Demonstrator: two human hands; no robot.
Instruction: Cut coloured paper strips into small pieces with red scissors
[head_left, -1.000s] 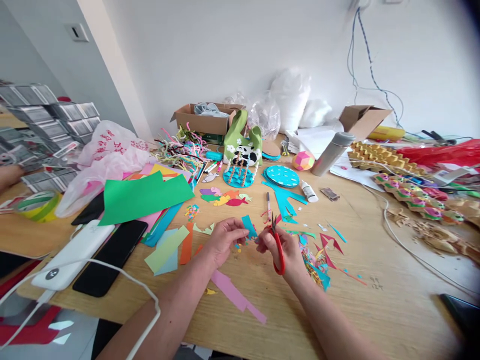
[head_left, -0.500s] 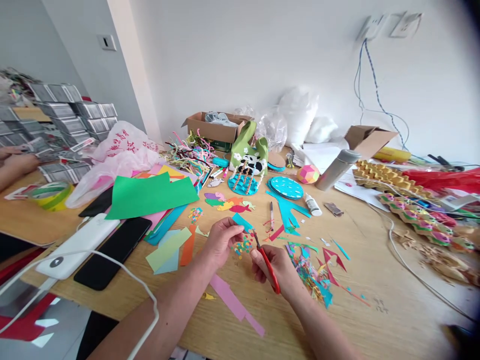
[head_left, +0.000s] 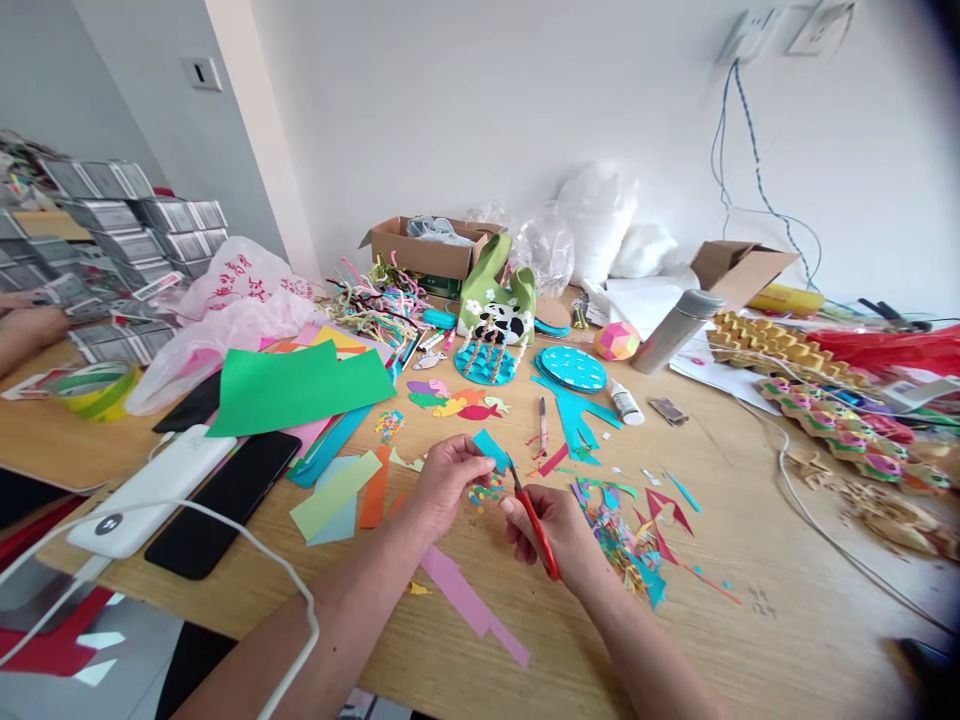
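Pinched in my left hand [head_left: 448,482] is a small piece of blue paper [head_left: 490,449]. My right hand [head_left: 553,530] is closed around the handles of red-handled scissors [head_left: 537,527], whose blades meet the right edge of the blue paper. Small multicoloured paper bits [head_left: 486,492] lie on the table under the paper, partly hidden by my hands. Beyond them is a group of coloured paper fish [head_left: 457,402]. To the right of my right hand lies a heap of paper scraps [head_left: 619,535], and a pink paper strip [head_left: 469,600] rests between my forearms.
Green paper sheets [head_left: 304,388], a black phone [head_left: 223,505] and a white power bank [head_left: 146,490] lie at left. A white cable [head_left: 300,590] crosses over my left forearm. A grey bottle [head_left: 675,332] and glue bottle [head_left: 626,403] stand behind. Another person's hand [head_left: 30,325] is at far left.
The blue paper and my left hand have shifted slightly to the right, closer to the scissors. The camera view has moved a little. My right hand keeps its hold on the scissors.
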